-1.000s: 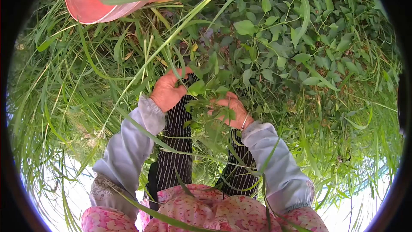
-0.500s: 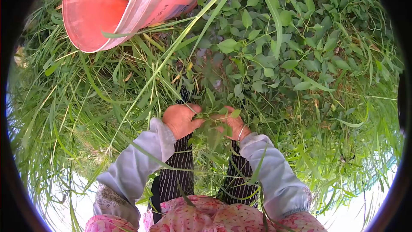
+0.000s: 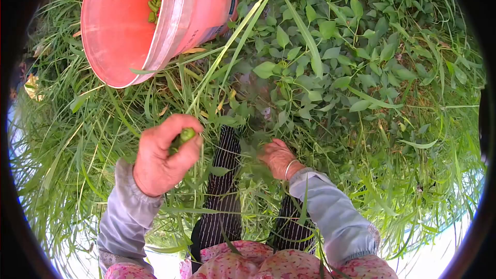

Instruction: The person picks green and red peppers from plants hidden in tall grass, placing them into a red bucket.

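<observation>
My left hand is raised at lower left, fingers closed around a small green pod that pokes out between thumb and forefinger. My right hand, with a bracelet at the wrist, reaches into the leafy green plant just right of centre; leaves hide its fingertips, so whatever it holds cannot be seen. A pink bucket lies tipped at upper left, with several green pods inside it. Both arms wear pale blue sleeves.
Tall grass surrounds the bucket and fills the left side. Dense broad-leaved plants cover the right half. Long grass blades cross in front of the bucket. My striped trousers and floral top show at the bottom.
My left hand has pulled out of the plant and moved left and up, now holding a green pod. The right hand stays in the leaves. The bucket shows more fully in view.
</observation>
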Demonstrator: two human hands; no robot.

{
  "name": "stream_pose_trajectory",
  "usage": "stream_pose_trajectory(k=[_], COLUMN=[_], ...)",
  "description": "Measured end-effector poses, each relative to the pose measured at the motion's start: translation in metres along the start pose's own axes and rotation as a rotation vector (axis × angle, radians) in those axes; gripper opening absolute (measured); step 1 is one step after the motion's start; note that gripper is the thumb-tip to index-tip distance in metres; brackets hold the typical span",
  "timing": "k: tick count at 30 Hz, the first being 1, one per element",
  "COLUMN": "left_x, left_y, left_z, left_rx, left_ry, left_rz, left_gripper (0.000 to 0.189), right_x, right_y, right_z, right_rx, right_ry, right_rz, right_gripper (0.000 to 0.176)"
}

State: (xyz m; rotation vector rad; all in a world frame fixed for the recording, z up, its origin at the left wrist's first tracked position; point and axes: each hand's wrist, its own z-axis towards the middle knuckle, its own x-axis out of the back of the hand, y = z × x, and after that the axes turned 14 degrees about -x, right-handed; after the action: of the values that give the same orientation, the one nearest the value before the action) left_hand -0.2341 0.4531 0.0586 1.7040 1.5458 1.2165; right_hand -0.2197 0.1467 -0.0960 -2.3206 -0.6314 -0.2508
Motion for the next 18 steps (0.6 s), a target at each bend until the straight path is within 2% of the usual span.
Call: stream_pose_trajectory(k=[2,3,4,5,6,8,10,12,14,15,16,18], left_x=[0.018,0.034,0.045,0.059,0.063,0.059,0.039,-0.003,-0.042,-0.051,-0.056,-0.058], left_y=[0.015,0.019,0.014,0.003,0.004,0.009,0.015,0.000,-0.051,-0.076,-0.099,-0.137], left_z=[0.019,0.029,0.044,0.056,0.069,0.080,0.081,0.076,0.068,0.059,0.052,0.036], left_rx=[-0.146,-0.148,-0.259,-0.340,-0.446,-0.618,-0.742,-0.706,-0.600,-0.486,-0.370,-0.209], left_ry=[0.449,0.547,0.611,0.599,0.548,0.454,0.411,0.125,-0.146,-0.354,-0.555,-0.734], left_rz=[0.133,0.186,0.320,0.452,0.789,1.041,0.881,0.692,0.843,0.956,1.060,1.128], left_gripper=[0.010,0.012,0.016,0.020,0.021,0.023,0.025,0.025,0.027,0.027,0.027,0.026], right_x=[-0.012,-0.016,-0.002,0.028,0.047,0.050,0.053,0.058,0.060,0.062,0.068,0.077], right_y=[-0.001,-0.003,-0.009,-0.016,-0.019,-0.020,-0.024,-0.030,-0.034,-0.035,-0.031,-0.020], right_z=[0.007,0.011,0.016,0.025,0.037,0.062,0.083,0.100,0.112,0.118,0.126,0.140], right_rx=[-0.046,-0.067,-0.175,-0.281,-0.389,-0.465,-0.511,-0.536,-0.455,-0.415,-0.449,-0.527], right_ry=[0.020,0.029,-0.104,-0.237,-0.371,-0.112,0.065,0.166,0.384,0.491,0.477,0.443], right_rz=[0.127,0.191,0.316,0.438,0.561,0.487,0.395,0.290,0.410,0.467,0.566,0.766], right_gripper=[0.038,0.041,0.042,0.043,0.045,0.046,0.047,0.047,0.042,0.040,0.039,0.038])
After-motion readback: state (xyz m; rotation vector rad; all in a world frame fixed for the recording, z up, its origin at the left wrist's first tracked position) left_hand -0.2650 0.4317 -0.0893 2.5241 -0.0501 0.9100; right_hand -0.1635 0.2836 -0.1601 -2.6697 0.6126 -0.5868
